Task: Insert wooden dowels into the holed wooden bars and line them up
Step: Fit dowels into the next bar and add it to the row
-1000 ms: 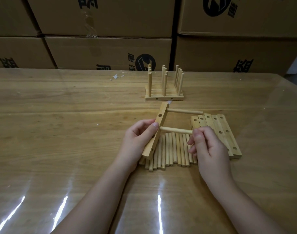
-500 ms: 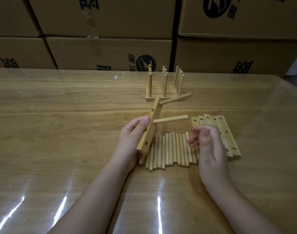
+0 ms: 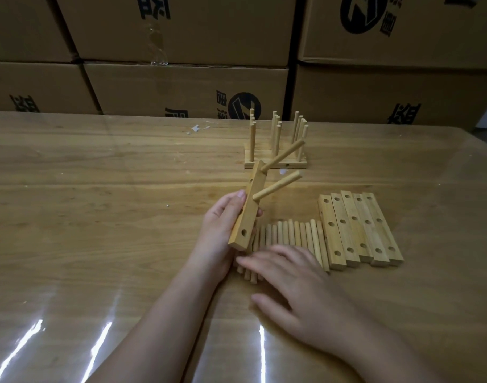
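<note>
L hand (image 3: 223, 225): clamped on held bar (image 3: 248, 208), thumb on its left face, fingers behind.
Held bar: tilted, lifted just above left end of dowel row (image 3: 292, 233). Top dowel (image 3: 282, 155) & mid dowel (image 3: 277, 186) stick out to the right. Bottom hole empty.
R hand (image 3: 300, 286): fingers straight & spread, holds nothing, laid over near ends of dowel row.
Dowel row: loose dowels side by side on counter (image 3: 98, 203).
Spare bars (image 3: 358, 228): holed, flat, packed tight, against right end of dowel row.
Done set (image 3: 275, 161): bars w/ upright dowels, well beyond dowel row.
Boxes (image 3: 181, 87): cardboard, stacked far behind dowel row.
</note>
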`<state>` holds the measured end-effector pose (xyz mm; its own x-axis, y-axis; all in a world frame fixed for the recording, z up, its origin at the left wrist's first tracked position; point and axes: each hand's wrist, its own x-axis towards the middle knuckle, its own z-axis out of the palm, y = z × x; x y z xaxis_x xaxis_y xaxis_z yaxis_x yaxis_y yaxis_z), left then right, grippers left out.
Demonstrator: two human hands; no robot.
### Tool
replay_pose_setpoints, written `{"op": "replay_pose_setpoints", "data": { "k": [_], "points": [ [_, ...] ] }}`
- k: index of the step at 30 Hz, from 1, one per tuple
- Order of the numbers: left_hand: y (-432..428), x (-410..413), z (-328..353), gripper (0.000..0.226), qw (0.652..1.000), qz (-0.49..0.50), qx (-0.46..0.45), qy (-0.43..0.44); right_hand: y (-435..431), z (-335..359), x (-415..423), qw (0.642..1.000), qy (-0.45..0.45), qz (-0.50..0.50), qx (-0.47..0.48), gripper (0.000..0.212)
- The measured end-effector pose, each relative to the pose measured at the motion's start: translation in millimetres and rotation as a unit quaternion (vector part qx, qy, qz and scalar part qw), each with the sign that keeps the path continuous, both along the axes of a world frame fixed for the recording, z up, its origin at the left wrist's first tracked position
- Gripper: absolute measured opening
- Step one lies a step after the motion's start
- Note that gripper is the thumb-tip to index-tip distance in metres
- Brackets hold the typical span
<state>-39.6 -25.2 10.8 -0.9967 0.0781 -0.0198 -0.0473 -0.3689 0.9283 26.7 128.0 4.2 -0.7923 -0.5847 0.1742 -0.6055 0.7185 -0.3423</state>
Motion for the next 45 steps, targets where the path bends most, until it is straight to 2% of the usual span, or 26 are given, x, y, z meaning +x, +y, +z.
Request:
{"op": "replay_pose_setpoints", "data": {
  "k": [3, 7, 11, 14, 19, 22, 24, 28, 30, 33, 38, 45],
  "points": [
    [1, -1, 0, 0.016, 1.000, 0.002, 0.014, 0.003, 4, 0, -1, 0.997, 0.056, -0.045, -0.011, 0.039],
    [2, -2, -2, 0.016, 0.999, 0.007, 0.031, 0.001, 6, -3, -2, 0.994, 0.067, -0.078, 0.026, 0.037],
    [4, -3, -3, 0.016, 0.999, 0.018, 0.032, -0.003, 5, -1, -3, 0.996, 0.033, -0.082, 0.014, 0.036],
    [4, -4, -2, 0.016, 1.000, 0.017, 0.021, -0.005, 5, -2, -3, 0.996, 0.053, -0.065, 0.038, 0.037],
    [4, -4, -2, 0.016, 0.999, 0.015, 0.029, -0.007, 5, -2, -3, 0.993, 0.088, -0.081, 0.013, 0.020],
    [3, -5, -2, 0.015, 0.999, 0.020, 0.032, -0.009, 6, 0, -4, 0.990, 0.074, -0.111, -0.052, 0.010],
    [3, -5, -2, 0.016, 0.999, 0.018, 0.033, -0.013, 7, 2, -4, 0.971, 0.063, -0.164, -0.163, 0.005],
    [0, -5, -3, 0.018, 0.999, 0.010, 0.042, -0.024, 15, 4, -9, 0.880, 0.033, -0.239, -0.408, 0.009],
    [0, -5, -2, 0.019, 0.998, 0.011, 0.057, -0.027, 20, 5, -11, 0.847, 0.022, -0.242, -0.473, 0.012],
    [2, -5, 0, 0.019, 0.997, 0.019, 0.062, -0.032, 20, 5, -11, 0.826, 0.008, -0.230, -0.515, 0.010],
    [1, -7, -3, 0.019, 0.998, 0.022, 0.047, -0.027, 16, 7, -10, 0.825, -0.013, -0.214, -0.523, 0.004],
    [2, -6, -3, 0.017, 0.998, 0.018, 0.042, -0.032, 16, 6, -9, 0.846, -0.011, -0.213, -0.488, 0.025]
  ]
}}
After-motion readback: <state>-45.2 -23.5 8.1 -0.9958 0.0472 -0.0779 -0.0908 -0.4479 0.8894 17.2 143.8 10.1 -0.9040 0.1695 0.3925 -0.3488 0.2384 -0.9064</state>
